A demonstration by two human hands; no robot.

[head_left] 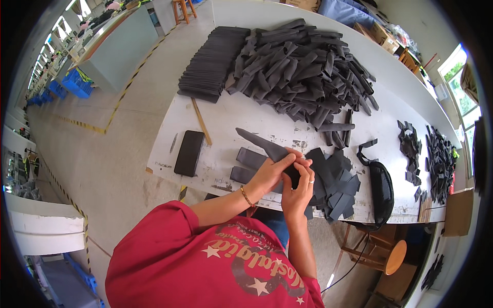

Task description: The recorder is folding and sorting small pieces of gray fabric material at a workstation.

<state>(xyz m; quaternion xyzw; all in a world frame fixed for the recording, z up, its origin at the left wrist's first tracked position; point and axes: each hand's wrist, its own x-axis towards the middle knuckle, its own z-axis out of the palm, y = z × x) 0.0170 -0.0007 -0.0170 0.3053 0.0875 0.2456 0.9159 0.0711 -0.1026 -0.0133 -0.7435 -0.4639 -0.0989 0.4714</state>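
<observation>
Two hands meet at frame centre: the left hand [271, 172] pinches a long dark strip [262, 145] by its near end, grip closed, so it angles up-left over the tabletop [231, 110]; the right hand [299, 189], fingers curled, steadies it beside the cut pieces [336, 182].
</observation>
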